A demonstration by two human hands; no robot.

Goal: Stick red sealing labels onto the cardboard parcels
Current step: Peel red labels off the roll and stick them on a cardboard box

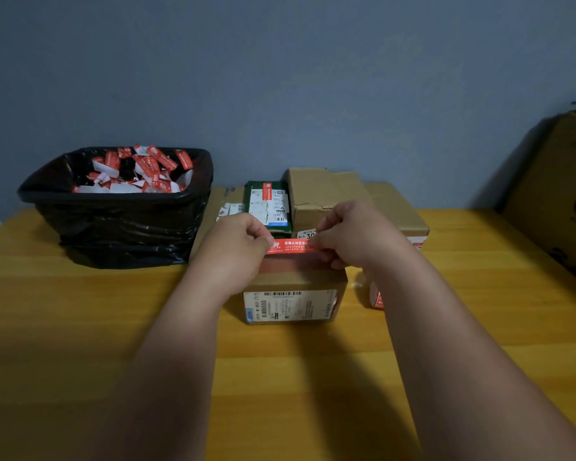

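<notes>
A small cardboard parcel (pixel 293 294) with a white shipping slip on its near face stands in the middle of the yellow table (pixel 80 327). Just above its top I hold a red sealing label (pixel 291 246) stretched flat. My left hand (pixel 238 244) pinches the label's left end and my right hand (pixel 353 236) pinches its right end. A roll of red labels (pixel 374 294) lies to the right of the parcel, partly hidden by my right forearm.
A bin lined with a black bag (pixel 120 221) holds several discarded red and white backing strips at the back left. More parcels (pixel 323 197) and a green box (pixel 268 204) with a red label stand behind. A large carton (pixel 559 201) stands at the far right.
</notes>
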